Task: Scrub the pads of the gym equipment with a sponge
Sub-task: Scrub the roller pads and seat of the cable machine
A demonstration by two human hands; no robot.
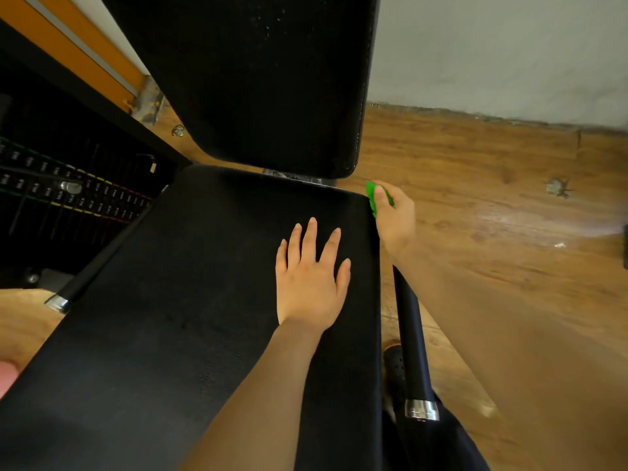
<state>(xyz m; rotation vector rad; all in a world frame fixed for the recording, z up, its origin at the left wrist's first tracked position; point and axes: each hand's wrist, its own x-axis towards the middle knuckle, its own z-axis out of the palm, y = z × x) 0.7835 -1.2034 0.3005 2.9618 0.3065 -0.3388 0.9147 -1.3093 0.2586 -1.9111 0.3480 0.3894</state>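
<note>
A black seat pad (190,300) fills the middle of the head view, with a black back pad (258,79) rising behind it. My left hand (311,277) lies flat on the seat pad near its right edge, fingers straight and spread. My right hand (396,215) grips a green sponge (372,197) against the far right corner and side edge of the seat pad. Most of the sponge is hidden by my fingers and thumb.
A black handle bar with a chrome end (419,407) runs along the right of the seat, another handle (59,302) along the left. The weight stack (68,198) with numbered plates stands at the left. Wooden floor (492,215) and a grey wall (492,49) lie to the right.
</note>
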